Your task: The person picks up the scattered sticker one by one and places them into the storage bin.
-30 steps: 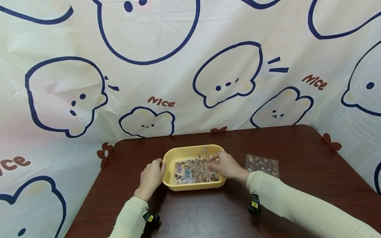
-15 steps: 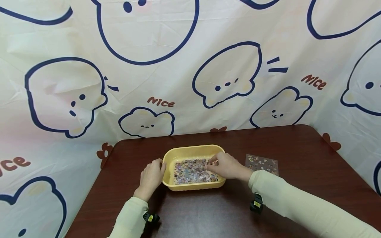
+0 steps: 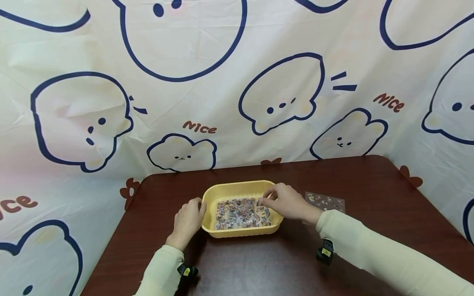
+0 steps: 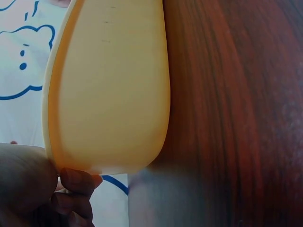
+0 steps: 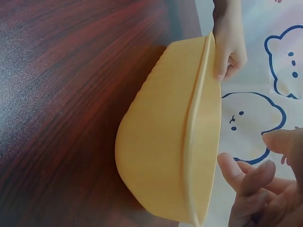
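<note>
A yellow plastic tub (image 3: 242,233) stands on the table, its bottom covered by clear sheets with small multicoloured prints (image 3: 237,213). My left hand (image 3: 188,220) grips the tub's left rim, thumb on one side of the wall and fingers on the other, as the left wrist view shows. Over the tub's right end hovers my right hand (image 3: 290,202). In the right wrist view its thumb and fingers (image 5: 229,168) stand apart, with nothing visible between them. Just below its fingertips, in the head view, the prints look sparser and more yellow shows.
A clear square sheet with small pale prints (image 3: 327,201) lies on the dark red-brown table (image 3: 255,267), right of the tub and partly behind my right forearm. A white cloth with cartoon drawings (image 3: 281,37) hangs behind the table.
A clear printed sheet stood upright by my right hand a second ago; it no longer shows upright. My right hand dipped into the tub, then rose slightly rightward. My left hand stayed put.
</note>
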{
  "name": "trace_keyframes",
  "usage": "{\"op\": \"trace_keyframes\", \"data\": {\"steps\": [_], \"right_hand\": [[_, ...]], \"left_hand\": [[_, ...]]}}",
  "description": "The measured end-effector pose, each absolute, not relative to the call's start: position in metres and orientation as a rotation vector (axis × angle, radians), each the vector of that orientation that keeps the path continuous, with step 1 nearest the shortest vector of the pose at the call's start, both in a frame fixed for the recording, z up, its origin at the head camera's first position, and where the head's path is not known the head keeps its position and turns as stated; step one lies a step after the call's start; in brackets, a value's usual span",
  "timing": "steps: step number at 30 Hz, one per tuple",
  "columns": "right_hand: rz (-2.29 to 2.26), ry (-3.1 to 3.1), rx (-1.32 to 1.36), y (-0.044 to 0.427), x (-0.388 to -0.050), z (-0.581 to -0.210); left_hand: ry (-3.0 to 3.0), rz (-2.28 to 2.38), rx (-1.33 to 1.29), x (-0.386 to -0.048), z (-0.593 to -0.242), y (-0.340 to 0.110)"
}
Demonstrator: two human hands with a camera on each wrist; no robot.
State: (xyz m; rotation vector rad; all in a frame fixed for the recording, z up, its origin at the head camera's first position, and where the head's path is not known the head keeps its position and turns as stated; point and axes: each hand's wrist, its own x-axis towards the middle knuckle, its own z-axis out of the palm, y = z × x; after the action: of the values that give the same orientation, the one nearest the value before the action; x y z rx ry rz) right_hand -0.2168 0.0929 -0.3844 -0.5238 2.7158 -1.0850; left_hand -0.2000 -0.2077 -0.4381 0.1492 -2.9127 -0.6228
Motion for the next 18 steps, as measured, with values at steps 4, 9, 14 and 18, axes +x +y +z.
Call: {"op": "trace_keyframes", "data": {"steps": [4, 9, 14, 18], "right_hand": [[-1.108, 2.699, -0.519, 0.095, -0.217, -0.382], [-1.110, 2.710, -0.523, 0.099, -0.218, -0.382], [-1.139, 2.731, -0.570, 0.104, -0.219, -0.382], [-1.154, 2.762, -0.564, 0.110, -0.220, -0.383]], "left_hand": [[-2.914, -0.625, 0.153, -0.200, -0.439, -0.208], [-2.905, -0.624, 0.158, -0.201, -0.439, -0.208], [-2.905, -0.619, 0.164, -0.200, -0.440, -0.208], [-2.897, -0.613, 0.162, -0.200, -0.440, -0.209]]}}
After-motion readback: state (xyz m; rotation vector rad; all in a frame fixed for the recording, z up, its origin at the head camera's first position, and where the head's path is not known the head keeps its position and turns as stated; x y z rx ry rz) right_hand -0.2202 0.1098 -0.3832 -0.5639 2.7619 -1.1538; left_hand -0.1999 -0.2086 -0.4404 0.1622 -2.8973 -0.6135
